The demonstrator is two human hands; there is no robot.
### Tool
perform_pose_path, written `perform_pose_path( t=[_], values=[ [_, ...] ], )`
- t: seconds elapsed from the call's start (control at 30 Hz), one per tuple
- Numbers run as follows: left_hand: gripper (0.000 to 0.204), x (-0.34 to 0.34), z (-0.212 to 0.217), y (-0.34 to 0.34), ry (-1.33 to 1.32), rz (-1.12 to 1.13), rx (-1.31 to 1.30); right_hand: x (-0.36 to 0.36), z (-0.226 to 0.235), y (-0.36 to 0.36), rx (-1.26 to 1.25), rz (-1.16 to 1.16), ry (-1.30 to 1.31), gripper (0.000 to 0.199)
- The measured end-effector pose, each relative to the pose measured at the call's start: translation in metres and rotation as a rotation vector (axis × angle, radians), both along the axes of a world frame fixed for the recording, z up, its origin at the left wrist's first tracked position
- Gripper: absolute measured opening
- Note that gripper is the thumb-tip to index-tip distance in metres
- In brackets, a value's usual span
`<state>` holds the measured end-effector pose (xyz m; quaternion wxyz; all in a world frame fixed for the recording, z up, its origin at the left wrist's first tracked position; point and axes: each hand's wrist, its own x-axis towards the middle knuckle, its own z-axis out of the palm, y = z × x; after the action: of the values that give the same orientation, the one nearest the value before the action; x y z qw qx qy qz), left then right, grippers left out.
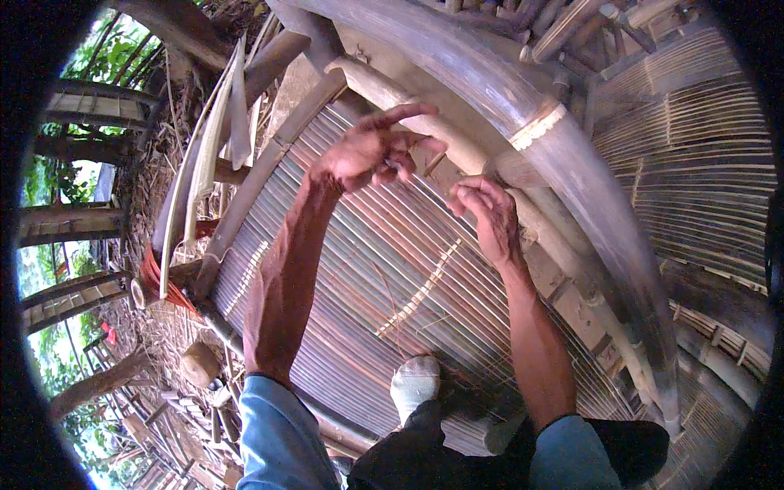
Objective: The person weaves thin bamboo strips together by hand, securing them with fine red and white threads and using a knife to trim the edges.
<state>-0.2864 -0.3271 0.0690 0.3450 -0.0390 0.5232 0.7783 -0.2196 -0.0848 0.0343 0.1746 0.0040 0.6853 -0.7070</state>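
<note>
My left hand (377,153) is over the far edge of a slatted bamboo panel (351,237). Its index finger points out to the right and the other fingers are loosely bent and apart, with nothing plainly in them. Close by on the right, my right hand (487,211) has its thumb and fingers pinched together near the panel's edge. Whatever lies in that pinch is too small to make out. A short brown stub (434,164) shows between the two hands. Pale lashing (420,287) runs across the slats in a stitched line.
A thick bamboo pole (572,155) curves past the far right side. Another slatted panel (686,155) lies beyond it. Split bamboo strips (214,139) and an orange bundle of strands (159,273) are at the left. My socked foot (415,388) rests on the slats.
</note>
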Motion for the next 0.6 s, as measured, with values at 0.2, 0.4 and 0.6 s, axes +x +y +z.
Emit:
perform_pose_path(
  t=[0.2, 0.4, 0.6],
  values=[
    [0.072, 0.052, 0.001, 0.027, 0.611, -0.145, -0.499, 0.010, 0.023, -0.001, 0.075, 0.091, 0.233, 0.023],
    [0.032, 0.133, 0.011, -0.076, 0.743, 0.209, -1.193, 0.008, 0.014, 0.021, 0.339, 0.021, 0.196, 0.026],
    [0.027, 0.303, 0.024, -0.234, -0.010, 0.358, -0.905, 0.020, -0.031, 0.027, 0.481, -0.007, 0.214, 0.028]
  ],
)
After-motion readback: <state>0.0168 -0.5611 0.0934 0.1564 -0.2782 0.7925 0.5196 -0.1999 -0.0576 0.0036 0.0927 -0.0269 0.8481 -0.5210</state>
